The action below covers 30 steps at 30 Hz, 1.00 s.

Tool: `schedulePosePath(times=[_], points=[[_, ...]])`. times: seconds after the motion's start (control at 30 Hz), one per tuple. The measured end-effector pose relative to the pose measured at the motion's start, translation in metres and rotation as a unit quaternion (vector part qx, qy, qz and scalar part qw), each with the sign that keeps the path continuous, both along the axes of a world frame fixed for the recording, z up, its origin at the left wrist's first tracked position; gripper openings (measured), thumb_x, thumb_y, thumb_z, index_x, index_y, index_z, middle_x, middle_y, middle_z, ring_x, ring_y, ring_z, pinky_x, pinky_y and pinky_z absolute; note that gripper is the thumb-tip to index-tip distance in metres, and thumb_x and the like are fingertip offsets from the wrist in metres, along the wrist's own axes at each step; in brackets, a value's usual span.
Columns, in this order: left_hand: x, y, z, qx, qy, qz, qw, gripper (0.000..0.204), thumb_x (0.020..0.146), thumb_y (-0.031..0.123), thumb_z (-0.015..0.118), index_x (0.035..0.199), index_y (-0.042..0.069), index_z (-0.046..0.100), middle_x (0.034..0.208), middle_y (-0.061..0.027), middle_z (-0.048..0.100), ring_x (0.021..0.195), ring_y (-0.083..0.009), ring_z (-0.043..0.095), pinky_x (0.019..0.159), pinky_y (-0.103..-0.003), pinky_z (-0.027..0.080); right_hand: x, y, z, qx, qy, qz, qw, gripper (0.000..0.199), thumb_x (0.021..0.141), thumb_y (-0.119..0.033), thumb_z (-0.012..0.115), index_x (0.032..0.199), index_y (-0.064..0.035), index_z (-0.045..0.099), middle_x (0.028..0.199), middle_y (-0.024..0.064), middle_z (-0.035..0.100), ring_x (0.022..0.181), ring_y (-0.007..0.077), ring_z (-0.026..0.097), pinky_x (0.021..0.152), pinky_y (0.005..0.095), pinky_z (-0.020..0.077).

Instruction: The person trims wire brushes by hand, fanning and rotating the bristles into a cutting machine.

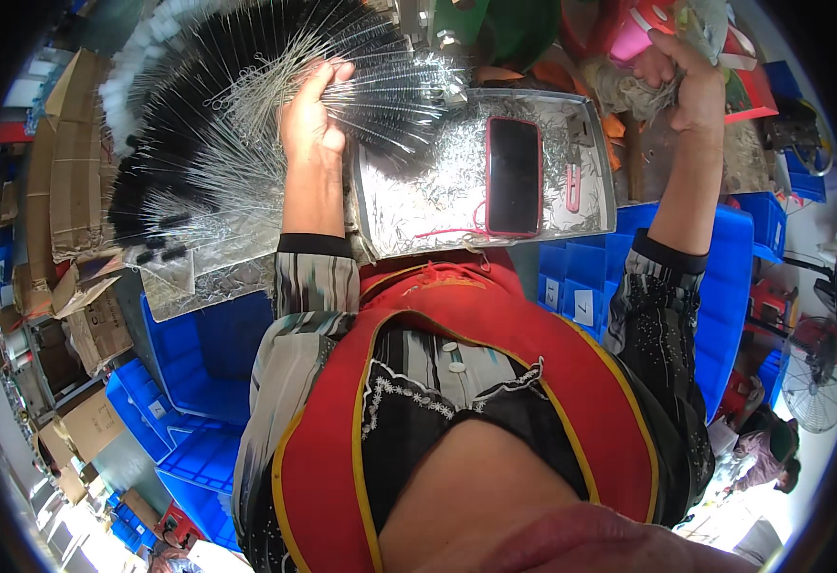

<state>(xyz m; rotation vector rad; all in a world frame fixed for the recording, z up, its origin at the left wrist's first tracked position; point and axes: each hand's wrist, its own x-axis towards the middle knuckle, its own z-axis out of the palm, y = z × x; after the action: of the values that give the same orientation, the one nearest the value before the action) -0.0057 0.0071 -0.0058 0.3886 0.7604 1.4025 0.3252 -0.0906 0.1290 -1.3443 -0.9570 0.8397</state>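
My left hand (311,119) is closed on a fanned bunch of thin twisted-wire brushes (380,95), with looped wire ends and dark bristles. Many more wire brushes (189,162) lie spread in a thick pile beneath and to the left of it. At the upper right, my right hand (693,91) has its fingers curled beside a pink object (633,38) and a clump of tan string or rag (628,93). What those fingers hold, if anything, is hidden.
A shallow metal tray (437,205) strewn with wire bits holds a phone (514,177) and a red-handled cutter (573,188). Blue bins (203,334) stand below on both sides. Cardboard boxes (79,153) are at the left, a fan (813,377) at the right, near another person (767,449).
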Motion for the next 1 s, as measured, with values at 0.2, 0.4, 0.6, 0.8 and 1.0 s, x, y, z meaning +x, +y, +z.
schedulePosePath(times=[0.2,0.4,0.6,0.8,1.0], points=[[0.0,0.0,0.001,0.001,0.01,0.01,1.0,0.019,0.073,-0.004,0.058,0.091,-0.006,0.052,0.081,-0.0182,0.06,0.073,-0.0259,0.061,0.065,-0.035,0.052,-0.01,0.0,0.006,-0.002,0.006,-0.035,0.999,0.028,0.073,-0.012,0.056,0.051,-0.0054,0.039,0.049,0.0057,0.038,0.049,0.0193,0.043,0.054,0.0298,0.0369],[0.004,-0.006,0.011,-0.026,0.04,0.02,0.999,0.021,0.073,0.004,0.062,0.089,-0.007,0.052,0.08,-0.0181,0.059,0.071,-0.026,0.061,0.063,-0.035,0.053,-0.028,0.002,-0.051,0.215,-0.026,-0.054,0.975,0.022,0.07,-0.002,0.055,0.051,-0.0027,0.043,0.045,0.0057,0.039,0.04,0.0171,0.041,0.048,0.0317,0.0405],[-0.001,-0.011,0.02,0.094,0.087,-0.12,0.984,0.036,0.067,0.006,0.068,0.098,-0.002,0.052,0.085,-0.0146,0.06,0.072,-0.018,0.059,0.064,-0.026,0.047,-0.007,0.001,-0.015,0.069,0.039,-0.056,0.995,0.023,0.071,-0.006,0.056,0.052,-0.0024,0.043,0.047,0.0066,0.04,0.045,0.0186,0.044,0.051,0.0309,0.0398],[0.001,-0.015,0.018,0.118,0.104,-0.104,0.982,0.037,0.067,-0.004,0.063,0.102,-0.003,0.049,0.085,-0.0153,0.06,0.075,-0.0201,0.059,0.067,-0.029,0.049,-0.025,-0.002,-0.007,0.07,0.003,-0.07,0.995,0.024,0.071,-0.005,0.056,0.051,-0.0031,0.042,0.047,0.006,0.04,0.045,0.0185,0.043,0.05,0.0314,0.0401],[-0.001,-0.015,0.012,0.081,0.119,0.002,0.99,0.027,0.067,-0.004,0.063,0.093,-0.003,0.056,0.083,-0.0122,0.061,0.074,-0.019,0.059,0.065,-0.029,0.049,-0.022,-0.002,-0.013,0.097,0.001,-0.039,0.995,0.022,0.071,-0.002,0.053,0.052,-0.0028,0.043,0.048,0.0055,0.04,0.044,0.0176,0.043,0.051,0.0319,0.0416]])
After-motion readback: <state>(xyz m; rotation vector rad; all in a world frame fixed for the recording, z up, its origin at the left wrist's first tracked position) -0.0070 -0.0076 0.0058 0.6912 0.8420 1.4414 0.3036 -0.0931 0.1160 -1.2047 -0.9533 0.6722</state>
